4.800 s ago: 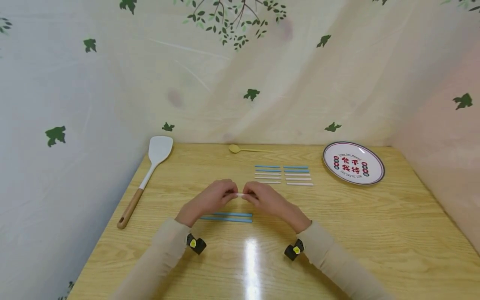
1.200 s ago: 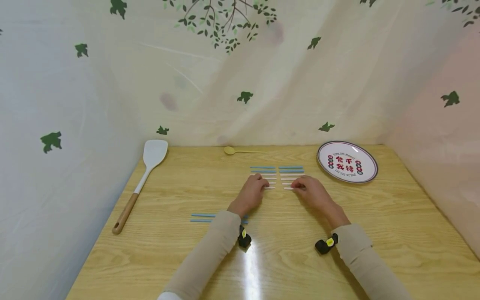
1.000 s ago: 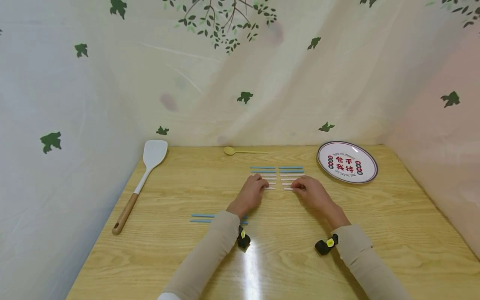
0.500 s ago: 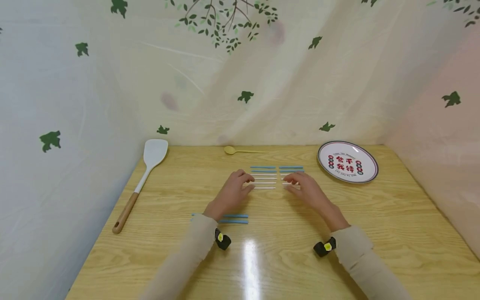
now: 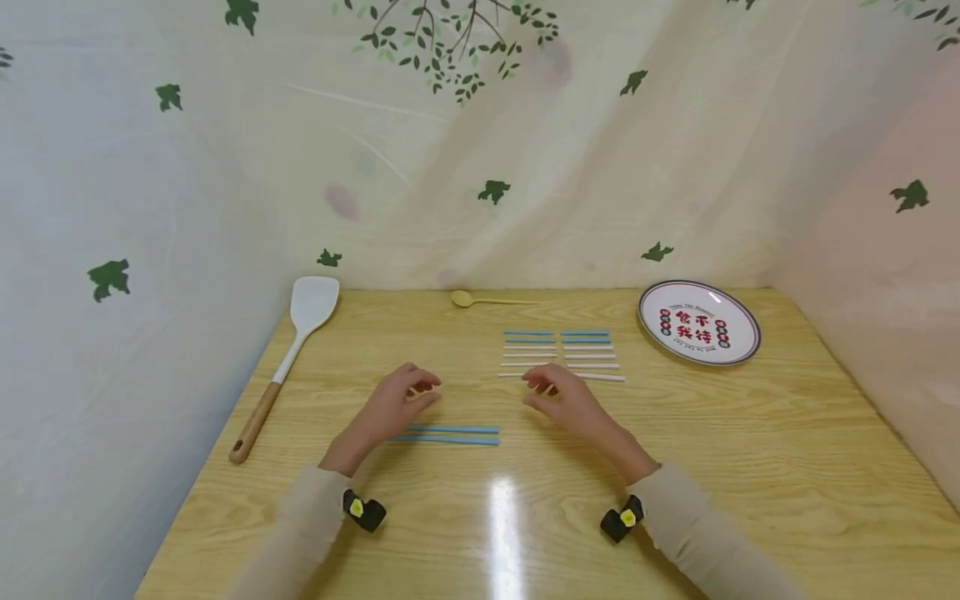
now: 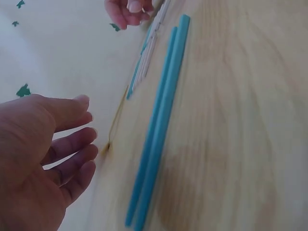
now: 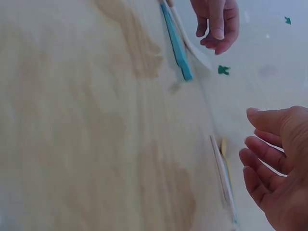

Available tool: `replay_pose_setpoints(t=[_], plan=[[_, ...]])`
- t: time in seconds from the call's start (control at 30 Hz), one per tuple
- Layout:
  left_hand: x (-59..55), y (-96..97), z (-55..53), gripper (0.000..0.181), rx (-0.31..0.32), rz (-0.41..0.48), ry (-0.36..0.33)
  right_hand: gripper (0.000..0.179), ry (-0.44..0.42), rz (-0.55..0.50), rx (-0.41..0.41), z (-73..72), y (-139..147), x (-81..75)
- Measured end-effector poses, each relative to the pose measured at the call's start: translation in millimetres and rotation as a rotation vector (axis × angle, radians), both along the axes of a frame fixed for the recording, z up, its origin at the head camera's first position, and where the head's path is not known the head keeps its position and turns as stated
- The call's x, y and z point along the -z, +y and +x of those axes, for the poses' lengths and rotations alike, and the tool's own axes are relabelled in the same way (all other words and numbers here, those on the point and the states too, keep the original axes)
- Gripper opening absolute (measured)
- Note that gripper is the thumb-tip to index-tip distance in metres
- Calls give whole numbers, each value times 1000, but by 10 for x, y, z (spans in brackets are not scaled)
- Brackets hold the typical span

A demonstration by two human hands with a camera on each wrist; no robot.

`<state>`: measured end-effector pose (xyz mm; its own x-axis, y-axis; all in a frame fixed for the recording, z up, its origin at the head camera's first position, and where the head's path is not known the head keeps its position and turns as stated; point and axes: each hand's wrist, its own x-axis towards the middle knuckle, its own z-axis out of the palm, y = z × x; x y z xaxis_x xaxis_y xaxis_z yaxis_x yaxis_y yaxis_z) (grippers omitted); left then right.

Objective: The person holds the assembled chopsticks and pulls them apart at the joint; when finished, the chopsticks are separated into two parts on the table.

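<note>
In the head view my left hand [image 5: 390,408] hovers with bent, parted fingers by the left part of two long blue chopsticks [image 5: 465,442], holding nothing. My right hand [image 5: 573,408], also holding nothing, has loosely bent fingers just in front of two columns of short sticks. Blue short sticks [image 5: 587,341] form the far rows and white short sticks [image 5: 592,365] the near rows. Part of the nearest left white stick is covered by my right hand. The left wrist view shows the blue chopsticks [image 6: 161,106] side by side, with my left hand [image 6: 43,149] apart from them.
A white spatula [image 5: 313,304] with a wooden handle lies at the left edge. Behind the short sticks is a yellow spoon [image 5: 462,298]. A round plate [image 5: 693,304] with red characters stands back right. A patterned cloth [image 5: 420,208] hangs behind the wooden table [image 5: 750,467].
Earlier, both hands pinched a white stick between them. Later, it lay as two short pieces in the nearest row. Both hands have let go and drawn back leftward, the left one towards the blue chopsticks.
</note>
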<state>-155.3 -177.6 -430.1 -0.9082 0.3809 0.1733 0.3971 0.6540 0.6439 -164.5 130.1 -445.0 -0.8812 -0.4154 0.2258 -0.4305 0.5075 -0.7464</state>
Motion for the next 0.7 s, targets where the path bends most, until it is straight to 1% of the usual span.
replay_pose_setpoints(t=[0.1, 0.17, 0.27, 0.37, 0.43, 0.57, 0.7], plan=[[46, -156, 65, 20, 20, 3, -4, 31, -26, -9, -27, 57, -97, 36], [79, -250, 95, 19, 44, 1, -17, 30, -41, -13, -46, 89, -165, 52], [133, -378, 117, 17, 87, -11, -35, 28, -66, -19, -73, 123, -257, 80], [170, -477, 137, 17, 103, -35, -45, 27, -92, -14, -90, 154, -333, 114], [186, -517, 152, 15, 101, -49, -52, 27, -90, 13, -104, 170, -361, 140], [211, -543, 166, 9, 103, -54, -37, 25, -76, 65, -117, 191, -384, 170], [229, -531, 164, 5, 108, -68, -27, 17, -51, 87, -110, 189, -406, 188]])
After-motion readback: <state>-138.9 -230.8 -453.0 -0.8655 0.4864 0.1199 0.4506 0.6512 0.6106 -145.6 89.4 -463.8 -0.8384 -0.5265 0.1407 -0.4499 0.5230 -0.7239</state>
